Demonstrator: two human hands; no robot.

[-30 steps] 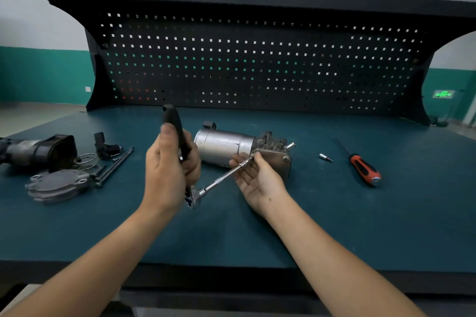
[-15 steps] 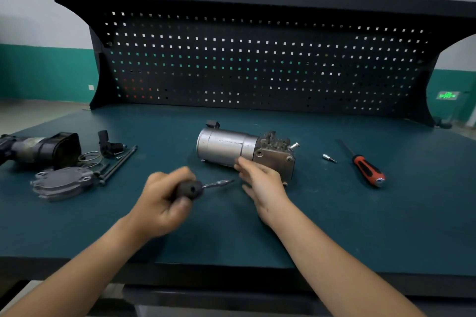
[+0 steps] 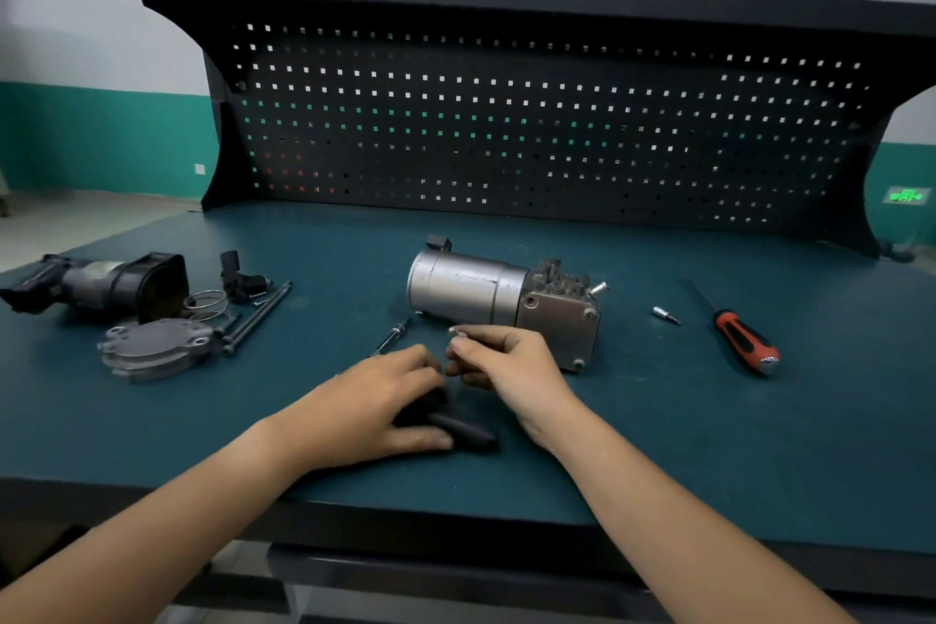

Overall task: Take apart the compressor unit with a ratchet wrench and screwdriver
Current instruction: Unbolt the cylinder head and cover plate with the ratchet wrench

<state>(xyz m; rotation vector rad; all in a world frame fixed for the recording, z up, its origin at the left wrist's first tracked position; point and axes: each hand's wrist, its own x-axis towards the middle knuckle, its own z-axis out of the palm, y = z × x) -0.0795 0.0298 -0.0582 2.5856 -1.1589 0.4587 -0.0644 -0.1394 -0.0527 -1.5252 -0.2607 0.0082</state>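
The compressor unit (image 3: 471, 289), a silver cylinder with a grey valve block (image 3: 557, 319) on its right end, lies on the green bench top. Just in front of it my right hand (image 3: 506, 365) pinches a small silver bolt (image 3: 455, 331) between thumb and forefinger. My left hand (image 3: 375, 405) lies low on the bench, holding the ratchet wrench. Its black handle (image 3: 466, 433) sticks out to the right between thumb and fingers, and its thin extension tip (image 3: 392, 337) points toward the cylinder. The red-and-black screwdriver (image 3: 744, 342) lies to the right, untouched.
A small socket bit (image 3: 666, 315) lies between the unit and the screwdriver. At the left lie removed parts: a black housing (image 3: 101, 286), a grey cover plate (image 3: 152, 350), a wire ring (image 3: 205, 302), long bolts (image 3: 258, 317) and a black connector (image 3: 238, 276). A pegboard (image 3: 506, 132) closes the back.
My left hand has swung the ratchet wrench away from the valve block and brought it down onto the bench. My right hand left the extension and now pinches a small bolt.
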